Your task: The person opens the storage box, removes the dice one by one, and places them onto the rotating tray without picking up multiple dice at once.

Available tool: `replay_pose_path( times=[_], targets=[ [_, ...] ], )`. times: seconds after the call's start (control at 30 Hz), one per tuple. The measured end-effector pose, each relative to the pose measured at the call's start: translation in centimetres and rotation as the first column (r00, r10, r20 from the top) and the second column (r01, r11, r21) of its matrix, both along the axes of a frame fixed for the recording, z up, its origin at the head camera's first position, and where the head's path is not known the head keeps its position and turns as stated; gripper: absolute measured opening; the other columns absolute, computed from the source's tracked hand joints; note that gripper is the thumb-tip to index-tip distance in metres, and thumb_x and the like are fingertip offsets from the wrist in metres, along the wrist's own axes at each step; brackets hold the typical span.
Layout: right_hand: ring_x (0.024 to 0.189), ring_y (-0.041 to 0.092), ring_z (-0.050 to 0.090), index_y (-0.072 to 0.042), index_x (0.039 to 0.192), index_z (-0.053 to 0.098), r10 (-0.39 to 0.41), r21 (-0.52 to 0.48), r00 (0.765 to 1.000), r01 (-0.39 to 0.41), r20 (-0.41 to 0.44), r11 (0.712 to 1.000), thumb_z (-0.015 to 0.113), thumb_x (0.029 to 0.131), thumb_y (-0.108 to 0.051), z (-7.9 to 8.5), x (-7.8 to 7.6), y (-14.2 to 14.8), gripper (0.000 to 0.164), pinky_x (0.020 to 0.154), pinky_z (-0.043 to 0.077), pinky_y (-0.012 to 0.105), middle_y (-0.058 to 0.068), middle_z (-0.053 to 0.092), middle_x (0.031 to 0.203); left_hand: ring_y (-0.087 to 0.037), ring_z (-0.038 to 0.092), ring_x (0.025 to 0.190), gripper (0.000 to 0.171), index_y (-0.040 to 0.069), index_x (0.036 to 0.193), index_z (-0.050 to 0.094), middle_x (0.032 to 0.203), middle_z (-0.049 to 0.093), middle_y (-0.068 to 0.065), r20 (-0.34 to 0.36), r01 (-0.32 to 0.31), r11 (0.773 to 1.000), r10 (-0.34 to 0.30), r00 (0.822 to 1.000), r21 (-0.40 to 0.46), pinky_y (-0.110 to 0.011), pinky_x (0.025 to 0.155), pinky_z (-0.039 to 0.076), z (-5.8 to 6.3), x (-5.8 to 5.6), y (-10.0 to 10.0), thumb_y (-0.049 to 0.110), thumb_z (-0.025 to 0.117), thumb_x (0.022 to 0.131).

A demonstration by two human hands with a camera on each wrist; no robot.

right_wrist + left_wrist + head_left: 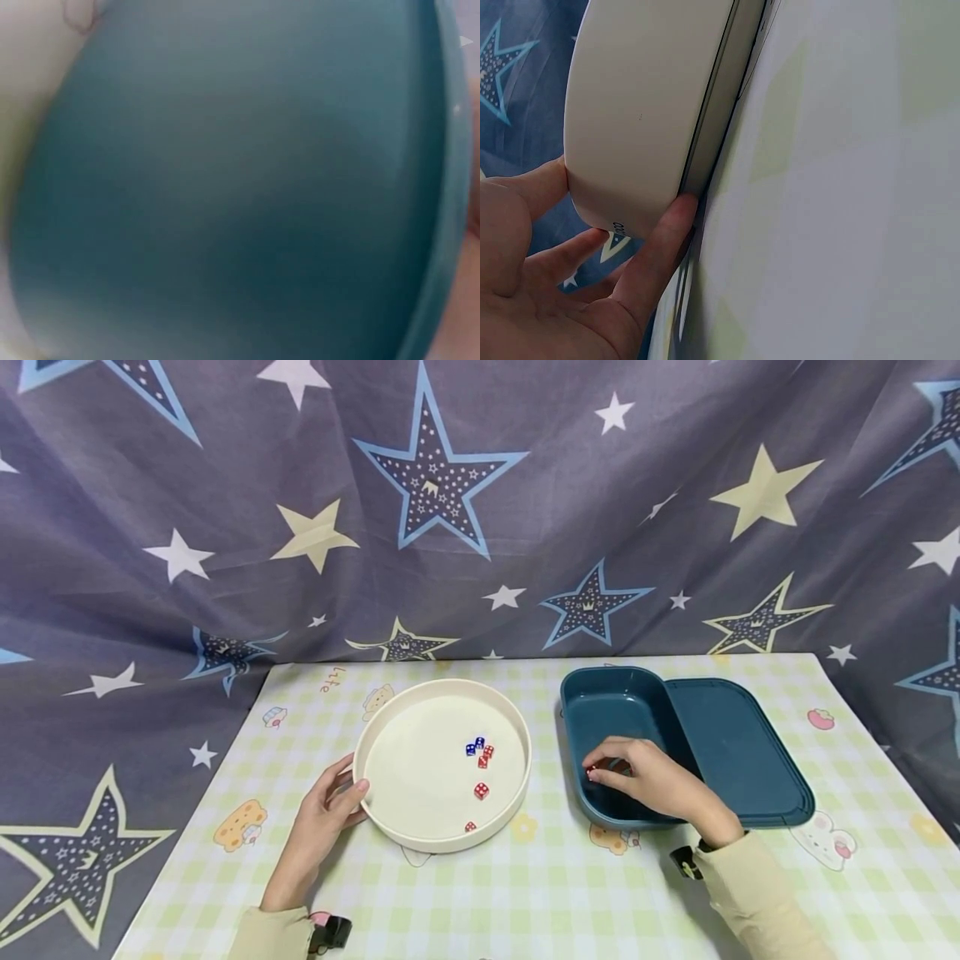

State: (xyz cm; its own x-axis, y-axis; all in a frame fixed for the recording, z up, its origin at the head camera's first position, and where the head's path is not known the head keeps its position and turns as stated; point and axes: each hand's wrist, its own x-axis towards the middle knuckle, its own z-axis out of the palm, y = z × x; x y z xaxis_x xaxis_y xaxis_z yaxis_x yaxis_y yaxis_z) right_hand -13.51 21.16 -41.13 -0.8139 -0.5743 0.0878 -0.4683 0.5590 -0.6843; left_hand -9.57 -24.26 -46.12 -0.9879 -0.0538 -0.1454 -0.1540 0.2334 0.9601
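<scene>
My left hand [330, 806] grips the left side of a round cream tray [412, 752], its thumb over the rim. In the left wrist view the fingers are spread against the tray's outer wall [637, 97], down to its base. Several small dice lie on the right half of the tray, among them two blue dice [475, 746] and a larger red die [482, 791]. Inside a dark teal box [618, 714], my right hand [656, 781] pinches a red die [591, 772] between thumb and fingertips. The box's wall [225, 180] fills most of the right wrist view, hiding the fingertips.
A teal lid [742, 752] lies against the right side of the box. Both containers stand on a table with a green checked cloth [547, 893]. Behind the table hangs a dark curtain [487, 602] with stars.
</scene>
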Motion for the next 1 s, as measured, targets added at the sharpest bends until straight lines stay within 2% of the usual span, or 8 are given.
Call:
replay_pose_path(
  times=[0.27,0.4,0.5,0.7,0.9,1.0],
  targets=[
    [0.09,0.008,0.062,-0.011,0.113,0.071,-0.004,0.001,1.0,0.004,-0.03,1.0,0.064,0.098,-0.017,0.7,0.6,-1.3,0.018,0.078,0.058,0.024,-0.006,0.066,0.102,0.001,0.062,0.107,0.063,0.016,0.155,0.032,0.147,0.044,-0.017,0.002,-0.001,1.0,0.001,1.0,0.01,-0.023,0.087,0.06,0.2,0.0,0.0,0.028,0.061,0.1],
    [0.088,0.004,0.061,-0.015,0.112,0.072,-0.007,0.011,0.998,0.008,-0.068,1.0,0.066,0.097,-0.015,1.4,0.7,-2.0,0.016,0.077,0.058,0.022,-0.007,0.066,0.101,0.002,0.062,0.106,0.063,0.016,0.155,0.033,0.147,0.044,-0.017,0.004,-0.006,1.0,0.006,1.0,-0.005,-0.023,0.086,0.06,0.1,0.0,0.0,0.028,0.061,0.101],
    [0.087,0.004,0.06,-0.018,0.11,0.072,0.005,0.005,0.996,-0.005,-0.086,1.0,0.066,0.097,-0.016,1.9,0.8,-2.8,0.015,0.076,0.057,0.022,-0.008,0.066,0.101,0.002,0.062,0.106,0.063,0.015,0.155,0.032,0.147,0.044,-0.018,0.005,-0.01,1.0,0.01,1.0,-0.005,-0.024,0.086,0.06,0.2,0.0,0.0,0.028,0.061,0.101],
    [0.084,0.003,0.059,-0.017,0.109,0.072,0.044,-0.004,0.994,-0.045,-0.099,0.999,0.065,0.098,-0.019,2.5,1.0,-4.7,0.013,0.073,0.057,0.022,-0.007,0.066,0.101,0.002,0.062,0.106,0.063,0.016,0.155,0.032,0.147,0.043,-0.018,0.013,-0.012,1.0,0.011,1.0,0.008,-0.024,0.087,0.06,0.3,0.1,0.0,0.027,0.06,0.101],
    [0.085,0.003,0.06,-0.018,0.109,0.073,0.06,-0.009,0.992,-0.061,-0.107,0.998,0.066,0.097,-0.021,2.8,1.2,-6.6,0.014,0.073,0.057,0.022,-0.009,0.068,0.102,-0.003,0.062,0.11,0.063,0.017,0.155,0.033,0.148,0.043,-0.017,0.017,-0.011,1.0,0.011,1.0,0.003,-0.023,0.087,0.06,0.3,0.0,0.1,0.029,0.061,0.1],
    [0.085,0.003,0.059,-0.019,0.108,0.073,0.071,-0.008,0.99,-0.072,-0.119,0.997,0.067,0.097,-0.019,2.8,1.1,-7.4,0.013,0.073,0.058,0.025,-0.009,0.067,0.102,-0.002,0.061,0.11,0.063,0.017,0.155,0.032,0.148,0.043,-0.017,0.014,-0.006,1.0,0.006,1.0,0.003,-0.023,0.087,0.06,0.2,0.0,0.0,0.03,0.061,0.1]
  ],
)
